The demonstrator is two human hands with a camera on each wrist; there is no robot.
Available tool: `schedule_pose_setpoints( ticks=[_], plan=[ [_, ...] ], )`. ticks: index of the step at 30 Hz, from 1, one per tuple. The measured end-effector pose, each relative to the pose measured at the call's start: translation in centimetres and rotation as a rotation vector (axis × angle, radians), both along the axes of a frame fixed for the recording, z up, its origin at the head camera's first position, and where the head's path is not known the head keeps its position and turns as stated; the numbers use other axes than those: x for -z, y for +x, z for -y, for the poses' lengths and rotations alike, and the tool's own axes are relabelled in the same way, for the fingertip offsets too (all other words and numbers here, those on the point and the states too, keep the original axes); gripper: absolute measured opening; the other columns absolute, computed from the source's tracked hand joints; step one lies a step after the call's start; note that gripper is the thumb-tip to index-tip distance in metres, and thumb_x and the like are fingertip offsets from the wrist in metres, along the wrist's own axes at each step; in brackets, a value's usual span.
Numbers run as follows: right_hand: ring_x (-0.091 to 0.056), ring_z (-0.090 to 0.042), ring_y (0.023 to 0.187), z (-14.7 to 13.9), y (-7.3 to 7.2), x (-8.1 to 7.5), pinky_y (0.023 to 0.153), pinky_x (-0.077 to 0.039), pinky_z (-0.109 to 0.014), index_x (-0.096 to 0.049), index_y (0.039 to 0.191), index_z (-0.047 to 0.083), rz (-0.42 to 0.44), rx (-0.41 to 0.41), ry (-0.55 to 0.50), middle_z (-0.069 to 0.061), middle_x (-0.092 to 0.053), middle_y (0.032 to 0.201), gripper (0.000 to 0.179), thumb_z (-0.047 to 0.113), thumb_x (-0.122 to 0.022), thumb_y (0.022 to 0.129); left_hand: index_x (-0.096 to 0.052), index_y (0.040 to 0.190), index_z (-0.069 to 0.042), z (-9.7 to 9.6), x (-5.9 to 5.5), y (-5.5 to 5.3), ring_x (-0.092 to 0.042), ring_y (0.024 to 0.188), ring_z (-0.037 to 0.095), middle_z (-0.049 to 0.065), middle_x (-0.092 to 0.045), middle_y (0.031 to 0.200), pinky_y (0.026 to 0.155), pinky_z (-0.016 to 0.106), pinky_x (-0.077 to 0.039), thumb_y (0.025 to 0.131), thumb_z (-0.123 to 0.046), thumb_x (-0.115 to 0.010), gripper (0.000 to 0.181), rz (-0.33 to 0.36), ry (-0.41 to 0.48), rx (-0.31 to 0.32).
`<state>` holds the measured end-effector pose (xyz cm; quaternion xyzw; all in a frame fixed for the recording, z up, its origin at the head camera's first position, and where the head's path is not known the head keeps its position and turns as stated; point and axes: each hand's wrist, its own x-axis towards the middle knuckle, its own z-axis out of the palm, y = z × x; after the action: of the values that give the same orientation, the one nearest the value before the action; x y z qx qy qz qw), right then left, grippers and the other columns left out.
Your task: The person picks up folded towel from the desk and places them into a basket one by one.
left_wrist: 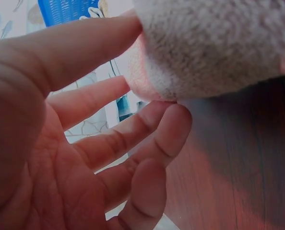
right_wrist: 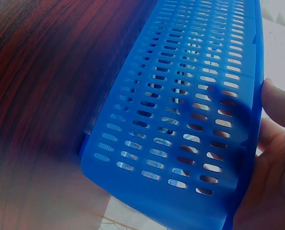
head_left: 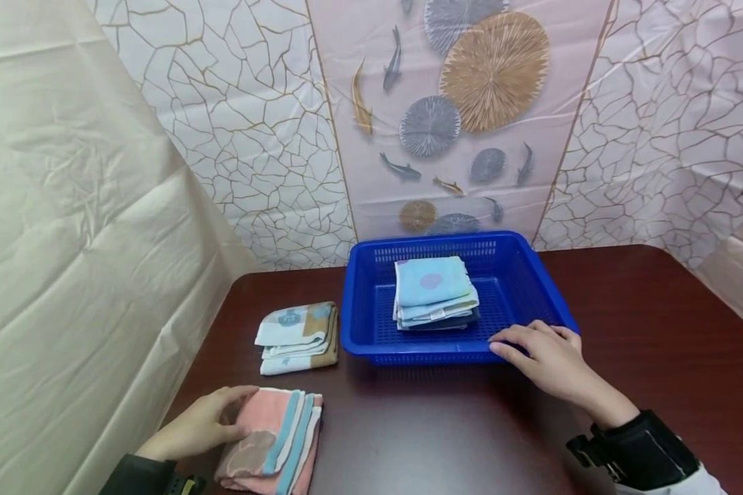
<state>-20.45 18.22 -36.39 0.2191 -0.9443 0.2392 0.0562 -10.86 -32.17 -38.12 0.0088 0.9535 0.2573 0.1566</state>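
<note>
My left hand rests against the left side of a folded pink towel with blue and white stripes and a brownish patch. In the left wrist view its fingers are spread and gently bent, their tips at the edge of the towel. With my right hand I grip the near right rim of a blue plastic basket. The right wrist view has the thumb outside the rim of the slotted basket. Inside the basket lies a stack of folded towels, light blue on top.
A folded white, blue and brown towel lies left of the basket, behind the pink one. Everything stands on a dark reddish-brown table. Patterned cloth hangs behind it, and a cream sheet drapes along the left.
</note>
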Motion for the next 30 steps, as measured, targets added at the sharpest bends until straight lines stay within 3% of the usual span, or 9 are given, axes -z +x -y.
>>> schedule_pose_setpoints(
  ticks=[13,23,30],
  plan=[
    [-0.051,-0.024,0.103,0.0,0.1,0.1,0.088,-0.018,-0.061,-0.068,0.106,0.023,-0.019,-0.005,-0.002,-0.001,-0.067,0.106,0.031,0.044,-0.049,0.093,-0.056,0.120,-0.006,-1.6,-0.2,-0.1,-0.056,0.098,0.020,0.006,-0.061,0.112,0.085,0.049,-0.047,0.071,-0.027,-0.078,0.057,0.007,-0.025,0.054],
    [-0.050,-0.024,0.102,0.0,0.1,0.4,0.088,-0.018,-0.061,-0.068,0.105,0.023,-0.028,-0.012,-0.009,0.000,-0.067,0.106,0.029,0.043,-0.050,0.093,-0.055,0.118,-0.010,-3.3,0.3,-0.7,-0.052,0.086,0.016,-0.001,-0.061,0.098,0.075,0.040,-0.047,0.072,-0.031,-0.077,0.055,0.045,-0.014,0.101],
    [-0.050,-0.024,0.102,0.1,0.1,0.3,0.089,-0.018,-0.062,-0.068,0.106,0.023,-0.031,-0.009,-0.006,-0.001,-0.067,0.107,0.031,0.044,-0.049,0.093,-0.055,0.118,-0.010,-4.8,0.4,-0.8,-0.051,0.079,0.011,-0.007,-0.058,0.089,0.066,0.029,-0.042,0.074,-0.034,-0.075,0.054,-0.038,-0.017,0.213]
  ],
)
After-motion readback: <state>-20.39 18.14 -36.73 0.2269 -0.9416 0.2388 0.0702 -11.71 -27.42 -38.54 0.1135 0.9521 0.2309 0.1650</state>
